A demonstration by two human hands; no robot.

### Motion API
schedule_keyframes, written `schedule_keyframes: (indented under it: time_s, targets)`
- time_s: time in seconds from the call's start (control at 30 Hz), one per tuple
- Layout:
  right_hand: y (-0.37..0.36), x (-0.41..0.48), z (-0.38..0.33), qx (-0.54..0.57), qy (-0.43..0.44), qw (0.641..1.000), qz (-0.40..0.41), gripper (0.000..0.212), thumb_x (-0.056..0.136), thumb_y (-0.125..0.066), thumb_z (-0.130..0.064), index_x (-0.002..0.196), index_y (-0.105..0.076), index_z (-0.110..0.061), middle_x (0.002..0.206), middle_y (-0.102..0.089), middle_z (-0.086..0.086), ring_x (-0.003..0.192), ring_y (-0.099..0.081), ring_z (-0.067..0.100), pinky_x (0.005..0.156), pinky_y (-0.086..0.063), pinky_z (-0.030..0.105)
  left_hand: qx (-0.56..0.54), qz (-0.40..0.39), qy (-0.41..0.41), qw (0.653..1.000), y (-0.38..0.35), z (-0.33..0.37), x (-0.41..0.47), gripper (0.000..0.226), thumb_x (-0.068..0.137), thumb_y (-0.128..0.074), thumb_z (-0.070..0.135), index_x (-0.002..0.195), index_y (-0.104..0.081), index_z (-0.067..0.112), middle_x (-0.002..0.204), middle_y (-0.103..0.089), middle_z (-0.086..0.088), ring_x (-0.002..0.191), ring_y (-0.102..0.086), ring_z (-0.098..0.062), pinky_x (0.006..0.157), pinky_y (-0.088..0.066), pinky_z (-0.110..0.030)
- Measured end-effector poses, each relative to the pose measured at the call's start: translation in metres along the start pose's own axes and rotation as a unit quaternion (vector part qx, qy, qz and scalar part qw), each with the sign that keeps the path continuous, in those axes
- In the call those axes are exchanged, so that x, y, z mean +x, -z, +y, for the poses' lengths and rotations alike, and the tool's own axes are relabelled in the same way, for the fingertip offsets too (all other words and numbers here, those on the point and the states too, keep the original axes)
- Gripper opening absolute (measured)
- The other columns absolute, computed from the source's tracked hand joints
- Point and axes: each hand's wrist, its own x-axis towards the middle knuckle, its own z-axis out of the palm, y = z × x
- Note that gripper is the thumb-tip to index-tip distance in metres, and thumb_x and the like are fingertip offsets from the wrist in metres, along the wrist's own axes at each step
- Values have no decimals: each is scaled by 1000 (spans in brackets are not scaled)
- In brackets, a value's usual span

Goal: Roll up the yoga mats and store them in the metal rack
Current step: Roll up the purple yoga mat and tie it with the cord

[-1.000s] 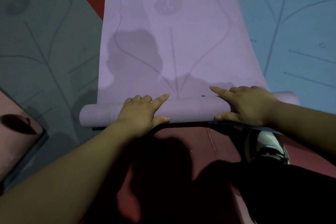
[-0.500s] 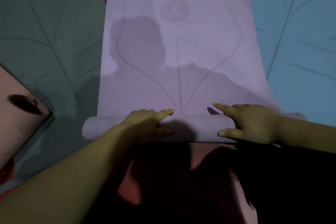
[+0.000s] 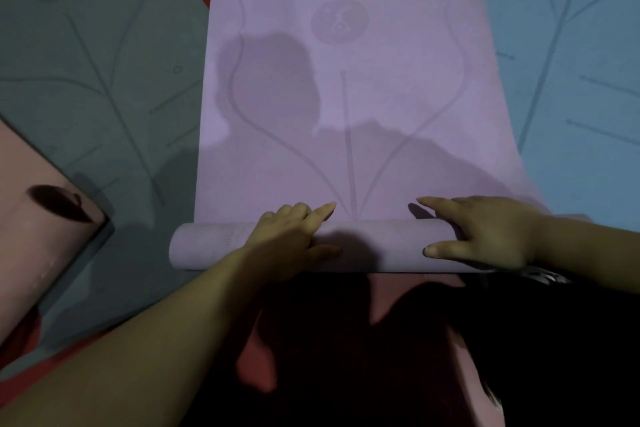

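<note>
A purple yoga mat lies flat on the red floor, running away from me. Its near end is wound into a roll that lies crosswise in front of me. My left hand presses on the roll left of centre, fingers curled over its top. My right hand grips the roll toward its right end, thumb on the near side and fingers over the far side. The right end of the roll is hidden behind my right hand and wrist. No metal rack is in view.
A dark green mat lies flat on the left and a blue mat on the right, both touching the purple one. A pink rolled mat lies at the left edge. Red floor shows just below the roll.
Both hands have pushed the roll forward along the purple mat, and the roll has grown a little thicker. The view has shifted forward with it.
</note>
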Motion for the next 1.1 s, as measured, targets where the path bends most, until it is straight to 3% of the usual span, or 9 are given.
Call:
schedule_keyframes:
  time_s: [0.1,0.23,0.37,0.43,0.5,0.6,0.8,0.97,1.1]
  targets:
    - [-8,-10,-7,-67,20,996,52,93,78,-18,-93,157,-1,-47,134,-52,-7,123,-52,19,102,-43,37,-1,-9,1,1000,-2,-1,3,94,78,-18,87,158,-12,39,134,-49,-3,123,-47,-29,99,-39,-46]
    - [-27,-18,-14,-133,55,978,149,89,85,-15,-90,158,-5,-42,118,-58,-2,100,-59,24,82,-49,41,-13,-17,1,1000,-2,-1,7,85,89,-35,79,159,-11,39,138,-48,-4,126,-46,-30,100,-36,-45]
    - [-17,-13,-12,-131,46,986,96,90,81,-9,-92,153,19,-45,133,-49,-9,119,-52,18,97,-43,35,-8,-15,10,1000,1,-2,10,89,85,-28,85,159,-11,39,135,-49,-2,124,-46,-29,100,-35,-45]
    - [-13,-8,-10,-114,50,989,83,90,81,-11,-92,153,17,-46,135,-48,-9,121,-51,17,100,-42,36,26,59,18,998,-2,0,5,94,80,-21,88,158,-23,36,121,-54,-3,110,-51,-30,91,-38,-45]
    - [-9,-4,-6,-87,43,993,64,91,79,-13,-92,154,13,-47,134,-49,-9,122,-51,18,101,-42,37,45,157,29,986,-11,7,-6,90,82,-29,85,153,-41,30,105,-57,-3,94,-54,-31,80,-40,-43]
    - [-5,1,-2,-70,37,996,42,92,79,-21,-93,154,7,-49,135,-50,-10,124,-51,17,103,-41,36,43,213,31,976,-24,17,-19,89,83,-35,86,150,-47,27,102,-59,-4,90,-54,-32,77,-40,-43]
    - [2,3,-2,-43,19,999,24,94,76,-24,-94,154,4,-49,136,-52,-7,126,-52,19,103,-43,38,46,153,56,986,-11,16,-6,101,75,-26,93,153,-40,30,103,-56,-7,93,-52,-33,79,-40,-43]
    - [-30,-8,-11,-157,22,966,203,89,88,-15,-85,157,-31,-30,109,-63,5,92,-61,31,77,-48,42,50,72,75,993,0,10,5,109,67,-6,93,159,-17,37,124,-50,-4,111,-47,-30,92,-36,-43]
    - [-20,-5,-7,-161,11,975,152,92,84,-11,-89,160,-3,-38,122,-58,0,108,-58,25,88,-45,41,20,20,80,996,8,10,13,106,70,-16,95,159,-12,39,132,-48,-3,120,-45,-29,99,-35,-44]
